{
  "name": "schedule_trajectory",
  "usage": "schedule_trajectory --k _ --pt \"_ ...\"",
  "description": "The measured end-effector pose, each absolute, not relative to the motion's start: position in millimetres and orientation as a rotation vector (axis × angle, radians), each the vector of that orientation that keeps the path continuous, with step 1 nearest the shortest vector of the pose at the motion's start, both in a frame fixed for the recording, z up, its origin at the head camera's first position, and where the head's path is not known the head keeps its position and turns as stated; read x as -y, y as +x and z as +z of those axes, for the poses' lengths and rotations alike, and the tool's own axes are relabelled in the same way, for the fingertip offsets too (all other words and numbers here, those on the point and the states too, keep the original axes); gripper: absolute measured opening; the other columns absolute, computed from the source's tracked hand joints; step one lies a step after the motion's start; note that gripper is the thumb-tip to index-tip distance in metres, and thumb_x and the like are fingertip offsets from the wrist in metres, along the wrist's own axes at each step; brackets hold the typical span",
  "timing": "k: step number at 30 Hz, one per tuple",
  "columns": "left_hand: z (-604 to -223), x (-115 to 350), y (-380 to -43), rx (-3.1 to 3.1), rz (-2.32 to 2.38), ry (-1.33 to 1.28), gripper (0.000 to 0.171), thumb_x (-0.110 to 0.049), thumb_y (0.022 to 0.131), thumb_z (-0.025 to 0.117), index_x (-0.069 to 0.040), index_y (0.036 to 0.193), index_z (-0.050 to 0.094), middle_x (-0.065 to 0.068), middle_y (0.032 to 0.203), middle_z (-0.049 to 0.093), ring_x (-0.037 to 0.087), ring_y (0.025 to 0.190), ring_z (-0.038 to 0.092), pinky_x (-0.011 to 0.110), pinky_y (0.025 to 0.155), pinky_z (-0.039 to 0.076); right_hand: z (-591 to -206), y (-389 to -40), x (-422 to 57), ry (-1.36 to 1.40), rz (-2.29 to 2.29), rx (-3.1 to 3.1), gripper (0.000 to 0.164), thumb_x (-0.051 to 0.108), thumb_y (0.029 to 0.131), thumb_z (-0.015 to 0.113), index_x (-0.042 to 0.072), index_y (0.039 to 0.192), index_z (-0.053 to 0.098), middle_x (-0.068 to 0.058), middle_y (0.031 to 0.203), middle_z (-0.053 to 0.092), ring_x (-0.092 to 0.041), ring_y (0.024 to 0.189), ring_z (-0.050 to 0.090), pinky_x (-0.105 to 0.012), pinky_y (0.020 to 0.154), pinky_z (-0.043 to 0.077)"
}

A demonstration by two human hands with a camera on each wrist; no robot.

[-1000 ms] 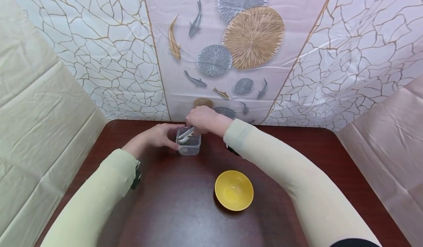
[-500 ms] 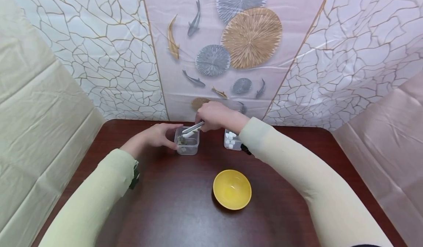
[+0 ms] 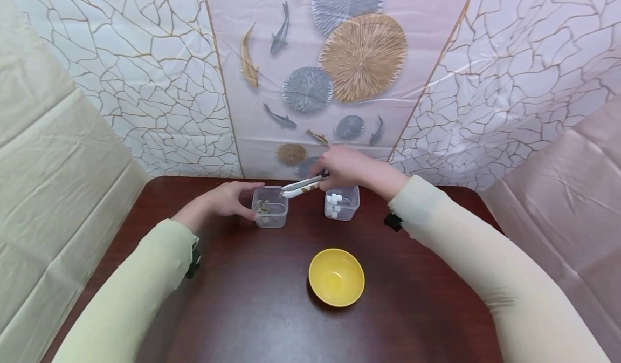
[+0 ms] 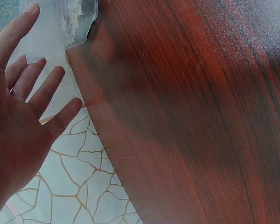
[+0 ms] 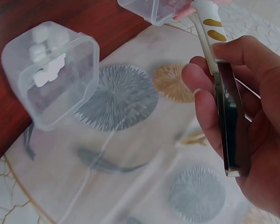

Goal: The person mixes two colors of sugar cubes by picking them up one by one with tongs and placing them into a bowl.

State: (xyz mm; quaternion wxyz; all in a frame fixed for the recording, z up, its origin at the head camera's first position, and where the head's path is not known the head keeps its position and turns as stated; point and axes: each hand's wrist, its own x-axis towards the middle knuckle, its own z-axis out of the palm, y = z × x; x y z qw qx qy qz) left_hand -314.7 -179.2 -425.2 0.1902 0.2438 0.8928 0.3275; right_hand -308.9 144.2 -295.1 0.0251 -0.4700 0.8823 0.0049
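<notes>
In the head view my left hand [image 3: 225, 198] holds a clear plastic container [image 3: 270, 223] by its left side, thumb in front and a finger behind. Small greenish-brown cubes [image 3: 262, 206] lie in that container. My right hand [image 3: 346, 167] grips a pair of tongs [image 3: 303, 185] with metal handles and white, gold-marked ends. Their tips point left, over the container's right rim; whether they pinch anything cannot be seen. Below the right hand stands a second clear container [image 3: 347, 213] with white pieces [image 3: 333, 204], also visible in the right wrist view.
A yellow bowl [image 3: 336, 278] sits on the dark red-brown table [image 3: 242, 298], nearer to me than both containers. A patterned cloth wall [image 3: 271, 152] rises right behind the table's far edge, and plain cloth walls stand on both sides.
My right hand has drawn the tongs up out of the left container and moved right. The second container has come into view from behind my right arm. My left hand has stayed put.
</notes>
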Motion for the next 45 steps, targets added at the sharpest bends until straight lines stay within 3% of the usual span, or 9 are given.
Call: schedule_trajectory --k 4,8,16,20,26,32,45 --pt "-426 181 -314 -2.516 0.924 0.675 0.091 -0.023 0.088 0.090 -0.008 0.164 0.042 0.018 0.157 0.056 0.036 0.148 0.049 0.058 0.124 0.034 -293 -299 -159 -1.457 -0.064 -2.724 0.021 0.012 0.088 0.076 0.016 0.106 0.085 0.006 0.089 0.079 -0.015 0.068 0.062 -0.041 0.071 0.055" --pt "-426 182 -314 -2.514 0.930 0.679 0.091 -0.022 0.088 0.090 -0.007 0.164 0.042 0.019 0.156 0.056 0.037 0.147 0.051 0.057 0.123 0.035 -290 -284 -173 -1.441 -0.126 -2.710 0.025 0.010 0.088 0.074 0.014 0.110 0.085 0.004 0.095 0.080 -0.013 0.066 0.058 -0.039 0.068 0.053" --pt "-424 185 -312 -2.488 0.957 0.660 0.091 -0.020 0.089 0.089 -0.006 0.164 0.041 0.020 0.156 0.056 0.036 0.148 0.050 0.057 0.124 0.034 -290 -258 -198 -1.465 -0.130 -2.703 0.027 0.010 0.082 0.075 0.021 0.104 0.085 0.013 0.075 0.068 -0.007 0.062 0.046 -0.032 0.058 0.043" --pt "-423 186 -312 -2.491 0.956 0.657 0.091 -0.020 0.088 0.089 -0.006 0.165 0.041 0.020 0.155 0.057 0.037 0.148 0.050 0.057 0.124 0.034 -292 -244 -207 -1.461 -0.146 -2.678 0.027 0.009 0.080 0.076 0.023 0.102 0.085 0.016 0.077 0.067 -0.003 0.063 0.045 -0.028 0.057 0.041" --pt "-423 187 -314 -2.488 0.945 0.661 0.091 -0.022 0.089 0.089 -0.007 0.165 0.040 0.020 0.157 0.055 0.038 0.149 0.049 0.058 0.124 0.034 -302 -225 -218 -1.463 -0.107 -2.613 0.025 0.010 0.079 0.078 0.022 0.100 0.085 0.018 0.075 0.068 -0.003 0.066 0.054 -0.026 0.060 0.047" --pt "-422 187 -313 -2.518 0.909 0.657 0.090 -0.023 0.090 0.088 -0.008 0.165 0.041 0.020 0.159 0.053 0.038 0.149 0.048 0.060 0.124 0.033 -321 -214 -219 -1.475 -0.054 -2.543 0.025 0.009 0.079 0.080 0.023 0.099 0.085 0.016 0.085 0.075 -0.007 0.075 0.067 -0.029 0.065 0.054" --pt "-424 179 -314 -2.512 0.899 0.667 0.090 -0.024 0.090 0.089 -0.010 0.165 0.041 0.018 0.159 0.053 0.037 0.150 0.046 0.060 0.124 0.032 -346 -209 -211 -1.441 -0.046 -2.478 0.020 0.008 0.080 0.080 0.024 0.092 0.082 0.020 0.077 0.068 0.002 0.065 0.050 -0.022 0.057 0.043"
